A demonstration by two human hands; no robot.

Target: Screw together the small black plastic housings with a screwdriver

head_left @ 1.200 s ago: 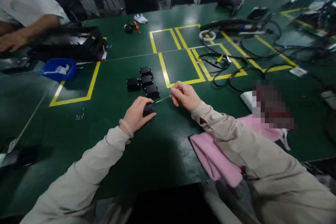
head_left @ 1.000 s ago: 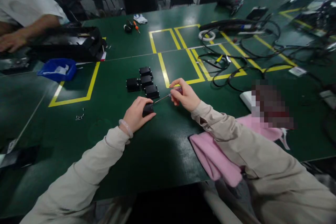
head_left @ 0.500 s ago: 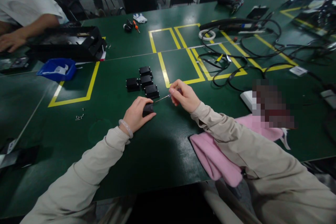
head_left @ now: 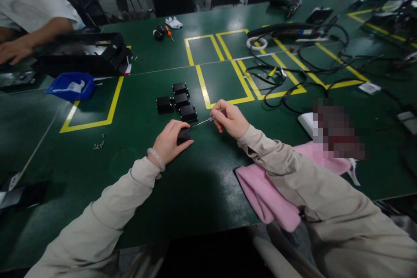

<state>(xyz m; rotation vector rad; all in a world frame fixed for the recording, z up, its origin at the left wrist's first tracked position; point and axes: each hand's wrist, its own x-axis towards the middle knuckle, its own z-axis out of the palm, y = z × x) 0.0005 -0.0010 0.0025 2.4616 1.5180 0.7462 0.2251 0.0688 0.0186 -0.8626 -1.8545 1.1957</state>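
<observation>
My left hand (head_left: 170,142) grips a small black box-shaped part (head_left: 183,135) on the green table, thumb on the near side and fingers over the far side. Pinched in my right hand (head_left: 230,119) is a screwdriver (head_left: 202,122); its thin metal shaft slants down to the left, and the tip meets the right side of the black part. Just beyond my left hand sit several similar black parts (head_left: 181,100) with small shiny screws at their edges. Loose screws (head_left: 98,144) lie on the table left of my left hand.
A blue bin (head_left: 72,87) and a black tray (head_left: 84,54) stand at the left, near a co-worker's hand (head_left: 14,51). Black cables (head_left: 286,82) and a white tape roll (head_left: 256,44) lie at the right. A pink cloth (head_left: 267,195) rests under my right forearm.
My right hand and the screwdriver have shifted very slightly. My left hand stays in place on the black part.
</observation>
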